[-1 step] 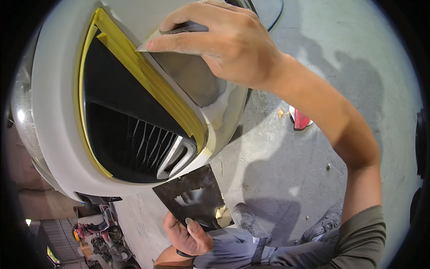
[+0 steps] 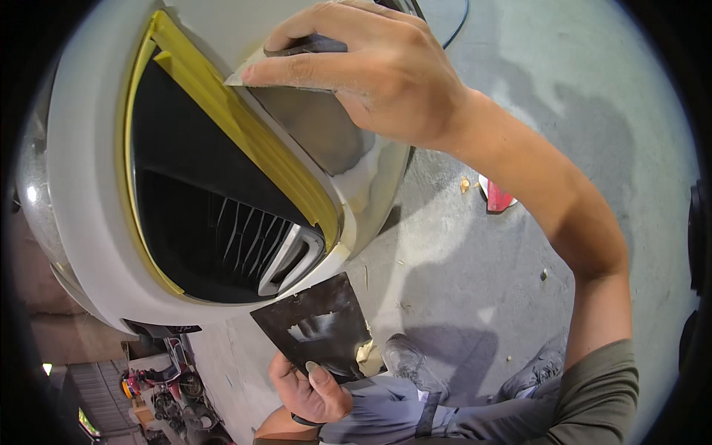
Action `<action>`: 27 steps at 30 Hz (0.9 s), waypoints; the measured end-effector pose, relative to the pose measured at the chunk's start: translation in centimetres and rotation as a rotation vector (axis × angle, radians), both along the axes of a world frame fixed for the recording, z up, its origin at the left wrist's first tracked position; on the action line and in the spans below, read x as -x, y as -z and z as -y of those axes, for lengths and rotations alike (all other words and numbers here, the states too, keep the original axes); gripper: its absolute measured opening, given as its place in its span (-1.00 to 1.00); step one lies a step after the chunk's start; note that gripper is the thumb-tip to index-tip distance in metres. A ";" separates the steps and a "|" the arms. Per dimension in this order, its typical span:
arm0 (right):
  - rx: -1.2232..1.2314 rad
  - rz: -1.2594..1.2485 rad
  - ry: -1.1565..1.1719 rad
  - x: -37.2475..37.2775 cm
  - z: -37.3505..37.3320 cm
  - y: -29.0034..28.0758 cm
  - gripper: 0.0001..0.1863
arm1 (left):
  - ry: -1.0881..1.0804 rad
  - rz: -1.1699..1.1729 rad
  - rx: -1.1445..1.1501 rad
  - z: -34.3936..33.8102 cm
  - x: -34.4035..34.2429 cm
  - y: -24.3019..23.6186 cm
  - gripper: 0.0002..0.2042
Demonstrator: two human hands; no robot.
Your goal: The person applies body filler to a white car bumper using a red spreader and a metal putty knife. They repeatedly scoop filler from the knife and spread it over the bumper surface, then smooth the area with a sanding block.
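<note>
My right hand point(image 2: 378, 74) is closed on a thin, flat putty spreader point(image 2: 236, 77), pressed to the pale car bumper point(image 2: 81, 200). Most of the spreader is hidden behind the fingers; its whitish edge shows by the thumb. Just below that hand lies a smooth grey-brown patch point(image 2: 315, 130) with whitish smears at its lower end. Yellow masking tape point(image 2: 245, 137) borders the black grille opening point(image 2: 193, 156) to the left. Lower down, my left hand point(image 2: 311, 389) grips a dark flat mixing board point(image 2: 315, 319) by its near edge. A cream putty dab point(image 2: 365, 351) sits at the board's right corner.
On the grey concrete floor point(image 2: 460, 245) lies a red and white object point(image 2: 497, 194) with small tan scraps point(image 2: 465, 185) beside it. A dark hose point(image 2: 460, 26) runs at the top. My shoes point(image 2: 415, 363) stand close below. A red motorcycle point(image 2: 174, 371) is at the lower left.
The bumper and grille sit slightly farther left in the picture. Both hands keep almost the same place and grip.
</note>
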State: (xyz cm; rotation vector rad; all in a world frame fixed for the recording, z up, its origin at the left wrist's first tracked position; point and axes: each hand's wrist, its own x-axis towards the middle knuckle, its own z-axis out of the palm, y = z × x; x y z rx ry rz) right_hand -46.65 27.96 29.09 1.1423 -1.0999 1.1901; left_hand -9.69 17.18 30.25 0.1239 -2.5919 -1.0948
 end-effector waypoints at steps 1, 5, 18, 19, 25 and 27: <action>0.001 0.018 -0.007 -0.1 0.1 0.7 -0.55 | -0.001 0.000 0.012 0.2 0.0 0.1 -0.42; -0.109 0.107 0.124 -1.2 -0.1 3.8 -0.41 | -0.036 0.021 0.053 0.7 -0.5 0.5 -0.39; -0.297 0.211 0.072 -6.1 -1.6 12.3 -0.58 | -0.043 0.136 0.026 0.1 -1.2 -0.5 -0.33; -0.336 0.223 0.059 -6.3 -1.8 12.6 -0.59 | -0.057 0.130 0.030 -0.2 -1.1 -0.6 -0.34; -0.530 0.170 0.058 -6.2 -4.5 11.3 -0.59 | 0.008 0.066 0.025 -0.6 -0.7 -0.2 -0.36; -0.397 0.243 0.016 -5.0 -4.6 9.5 -0.52 | 0.018 0.046 0.022 -0.6 -0.6 -0.2 -0.38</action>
